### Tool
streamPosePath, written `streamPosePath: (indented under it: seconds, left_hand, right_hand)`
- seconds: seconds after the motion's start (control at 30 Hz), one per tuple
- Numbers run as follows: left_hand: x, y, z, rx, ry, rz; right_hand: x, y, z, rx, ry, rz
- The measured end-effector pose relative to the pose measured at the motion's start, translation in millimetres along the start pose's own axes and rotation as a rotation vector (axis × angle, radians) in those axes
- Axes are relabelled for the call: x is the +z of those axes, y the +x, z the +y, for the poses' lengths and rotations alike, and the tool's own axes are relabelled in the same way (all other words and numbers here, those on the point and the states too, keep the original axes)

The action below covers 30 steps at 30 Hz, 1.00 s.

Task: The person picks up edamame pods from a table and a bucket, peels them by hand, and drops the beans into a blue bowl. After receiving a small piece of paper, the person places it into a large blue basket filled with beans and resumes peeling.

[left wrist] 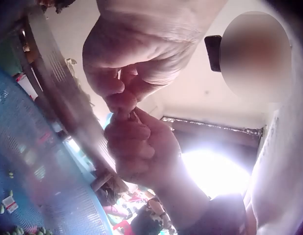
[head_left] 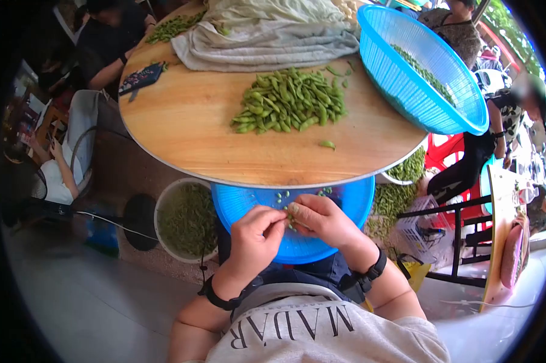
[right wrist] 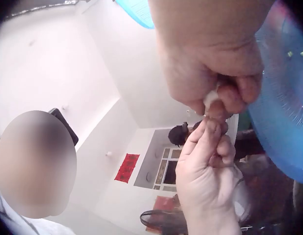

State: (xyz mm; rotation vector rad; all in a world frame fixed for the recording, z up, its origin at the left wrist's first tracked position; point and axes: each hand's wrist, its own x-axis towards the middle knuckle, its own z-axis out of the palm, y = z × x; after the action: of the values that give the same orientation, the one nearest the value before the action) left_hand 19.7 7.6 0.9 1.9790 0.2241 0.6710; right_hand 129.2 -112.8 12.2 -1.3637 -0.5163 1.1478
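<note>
Both hands meet over the round blue plastic mesh basket (head_left: 351, 202) on your lap, just below the edge of the round wooden worktop (head_left: 182, 133). Your left hand (head_left: 256, 233) & right hand (head_left: 322, 219) each pinch the same small green bean pod (head_left: 291, 218) w/ curled fingertips. Risk, IMO: squeeze off-centre and beans could pop sideways past the basket rim, or the pod could slip from the pinch. Its long axis seems to run hand to hand, approx. left-right. Which end leads, can't tell, as it's mostly hidden.

A small eatery's open front, given over to bulk food prep; a round wooden table (head_left: 182, 136) heaped with green pods (head_left: 288, 100); blue baskets (head_left: 400, 72); a full bucket (head_left: 161, 202); red plastic stools (head_left: 442, 158); people seated nearby (head_left: 106, 42).
</note>
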Motion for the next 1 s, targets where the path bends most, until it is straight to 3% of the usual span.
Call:
streamPosePath:
  seconds: [0.67, 0.83, 0.87, 0.97, 1.0]
  left_hand:
    - [4, -6, 13, 0.114, 0.058, -0.013]
    - [13, -11, 6, 0.075, 0.024, 0.071]
    - [14, -11, 5, 0.052, 0.038, 0.067]
    - [14, -13, 8, -0.461, -0.323, -0.054]
    - [16, -15, 6, -0.443, -0.316, -0.046]
  right_hand:
    - [-9, -18, 1, 0.062, 0.176, -0.054]
    - [1, -21, 1, -0.049, -0.079, 0.095]
    - [4, -21, 1, -0.102, -0.155, 0.124]
    - [4, -21, 12, -0.205, -0.307, 0.19]
    - [4, -21, 15, -0.241, -0.38, 0.212]
